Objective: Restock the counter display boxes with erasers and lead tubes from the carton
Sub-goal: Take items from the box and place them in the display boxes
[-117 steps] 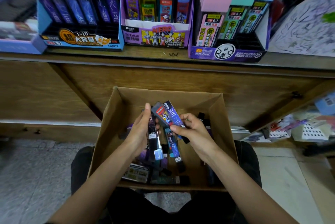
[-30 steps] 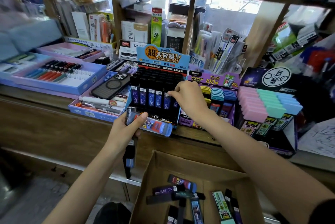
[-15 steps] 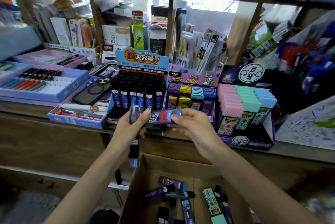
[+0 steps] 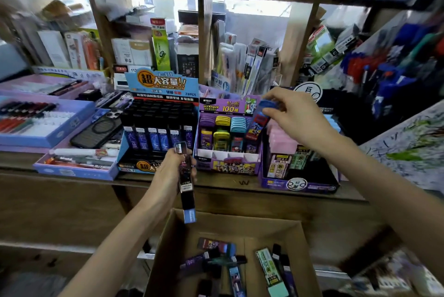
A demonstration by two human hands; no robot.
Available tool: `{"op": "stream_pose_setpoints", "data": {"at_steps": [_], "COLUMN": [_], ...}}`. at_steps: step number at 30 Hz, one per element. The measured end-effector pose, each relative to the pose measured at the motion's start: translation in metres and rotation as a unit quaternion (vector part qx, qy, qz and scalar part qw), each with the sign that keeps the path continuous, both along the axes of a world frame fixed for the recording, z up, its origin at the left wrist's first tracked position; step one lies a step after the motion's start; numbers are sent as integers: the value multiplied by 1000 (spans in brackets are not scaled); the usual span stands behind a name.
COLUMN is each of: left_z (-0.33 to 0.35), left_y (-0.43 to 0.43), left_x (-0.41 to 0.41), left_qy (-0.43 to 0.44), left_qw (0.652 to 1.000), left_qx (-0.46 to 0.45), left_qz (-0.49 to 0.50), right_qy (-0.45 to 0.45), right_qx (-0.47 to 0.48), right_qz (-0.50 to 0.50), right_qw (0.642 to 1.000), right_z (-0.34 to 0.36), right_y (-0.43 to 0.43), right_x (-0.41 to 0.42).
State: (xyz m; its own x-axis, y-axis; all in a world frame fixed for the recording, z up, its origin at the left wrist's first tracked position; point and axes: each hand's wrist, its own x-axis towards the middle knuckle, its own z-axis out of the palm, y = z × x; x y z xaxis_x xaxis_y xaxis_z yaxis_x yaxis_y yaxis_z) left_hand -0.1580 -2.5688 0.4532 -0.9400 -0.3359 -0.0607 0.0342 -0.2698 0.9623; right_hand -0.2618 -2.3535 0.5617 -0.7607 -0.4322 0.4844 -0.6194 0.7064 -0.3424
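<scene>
My right hand (image 4: pixel 292 114) pinches a blue-capped lead tube (image 4: pixel 258 120) by its top, holding it upright over the right column of the purple display box (image 4: pixel 228 166). My left hand (image 4: pixel 171 171) grips a dark lead tube (image 4: pixel 185 183) with a blue end, hanging down in front of the counter edge. Left of the purple box stands the blue-and-black display box (image 4: pixel 158 128), full of dark tubes. On the right is a third display box (image 4: pixel 298 183) with pink and teal-capped tubes. The open carton (image 4: pixel 168 243) below holds several loose tubes.
A wooden counter (image 4: pixel 240 183) carries the boxes. Lilac pen trays (image 4: pixel 48 128) and a phone (image 4: pixel 98 130) lie at the left. Stocked shelves (image 4: pixel 216 56) rise behind, and a scribbled paper sheet (image 4: pixel 408 147) lies at the right.
Half a second ago both hands held the blue-capped tube flat in front of the boxes. My right hand has since lifted it up and right to the purple box; my left hand keeps the dark tube.
</scene>
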Motion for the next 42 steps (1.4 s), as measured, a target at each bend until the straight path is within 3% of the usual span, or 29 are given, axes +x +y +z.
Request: {"op": "stream_pose_setpoints", "data": {"at_steps": [7, 22, 24, 27, 31, 33, 35, 38, 42], "left_z": [-5, -4, -2, 2, 14, 21, 26, 26, 21], "left_y": [0, 5, 6, 11, 19, 22, 23, 22, 10], "left_x": [1, 4, 4, 2, -3, -4, -3, -2, 2], "left_qy": [18, 55, 53, 81, 120, 132, 143, 146, 118], "left_qw": [997, 993, 994, 993, 993, 990, 988, 987, 992], "left_qx": [-51, -104, -95, -74, 23, 44, 57, 63, 46], "left_qz": [-46, -33, -34, -32, 2, 13, 19, 14, -21], "right_qy": [63, 55, 64, -50, -266, -385, -492, -529, -510], "right_qx": [148, 167, 129, 25, 19, -40, -147, -247, -319], "right_qz": [12, 4, 38, 114, 129, 151, 166, 182, 188], "right_qw": [987, 984, 989, 992, 955, 909, 842, 791, 776], "right_z": [-20, -29, -27, -27, -49, -64, -78, -91, -99], "right_y": [-10, -13, -15, -27, -45, -50, -54, -57, -55], "right_x": [-19, -23, -9, 25, 57, 65, 70, 74, 76]}}
